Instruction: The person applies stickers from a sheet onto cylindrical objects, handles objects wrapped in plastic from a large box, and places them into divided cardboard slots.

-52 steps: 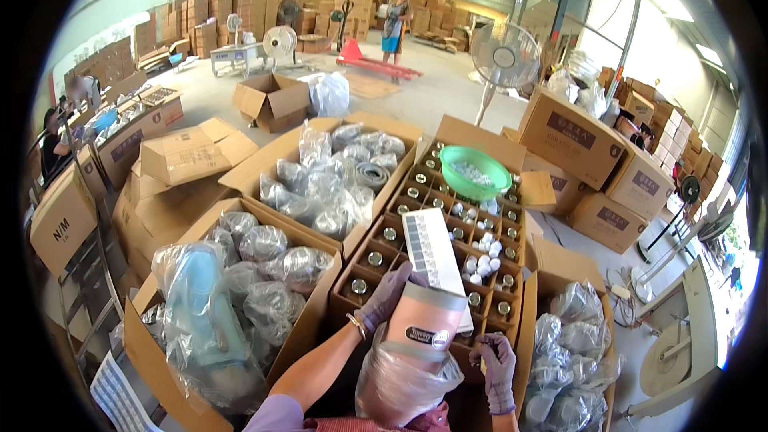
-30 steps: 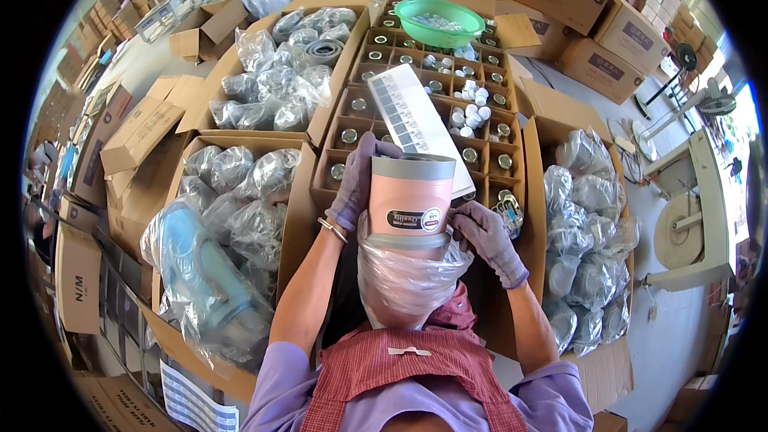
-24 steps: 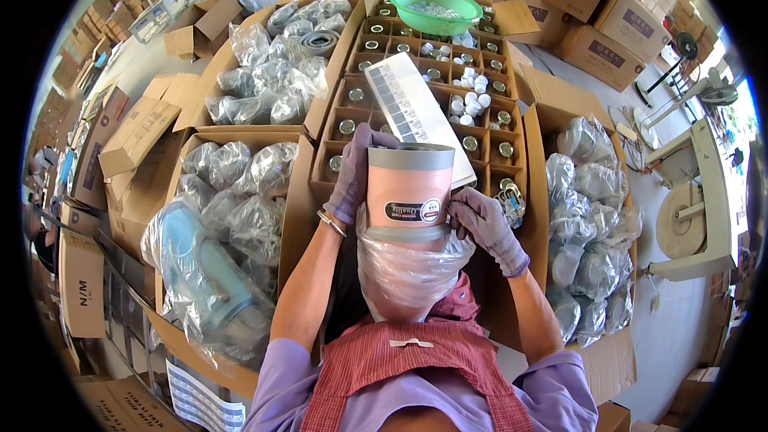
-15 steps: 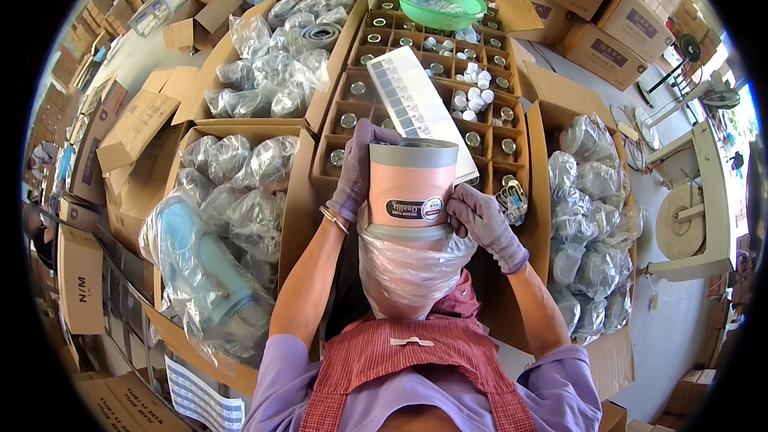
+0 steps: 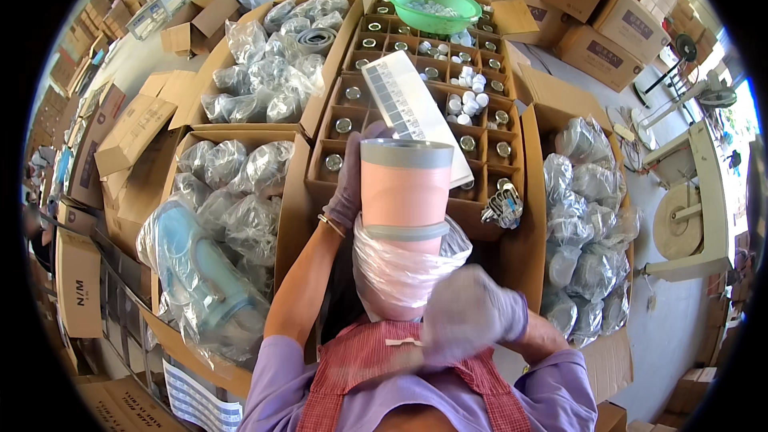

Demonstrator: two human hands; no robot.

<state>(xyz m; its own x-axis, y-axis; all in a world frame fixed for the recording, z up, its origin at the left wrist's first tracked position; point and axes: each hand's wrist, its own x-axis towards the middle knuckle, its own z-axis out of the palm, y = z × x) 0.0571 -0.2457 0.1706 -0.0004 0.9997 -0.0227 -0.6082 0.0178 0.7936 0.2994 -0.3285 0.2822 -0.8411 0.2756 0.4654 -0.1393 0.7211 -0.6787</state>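
My left hand (image 5: 352, 180), in a purple-grey glove, grips the pink flask (image 5: 404, 192) with grey bands along its left side, fingers partly hidden behind it. The flask's lower part sits in a crumpled clear plastic bag (image 5: 380, 268) against my red checked apron (image 5: 352, 360). My right hand (image 5: 468, 312), smeared by motion, is low right of the bag, over the apron; its fingers are unclear. Beyond the flask, a white sheet with grey squares (image 5: 416, 104) lies across a divided carton (image 5: 336, 184) of silver-topped items. A small bunch of metallic pieces (image 5: 502, 208) lies to its right.
Cartons of bagged items stand at left (image 5: 240, 216), back left (image 5: 272, 72) and right (image 5: 576, 232). A green basin (image 5: 436, 2) of small pieces rests on the divided carton. Stacked boxes (image 5: 592, 60), pedestal fans (image 5: 712, 96) and a grey machine (image 5: 688, 216) stand at right.
My right hand has left the flask's right side, moving down toward the apron. The dark label seen on the flask's front is out of sight now. My left hand still grips the flask.
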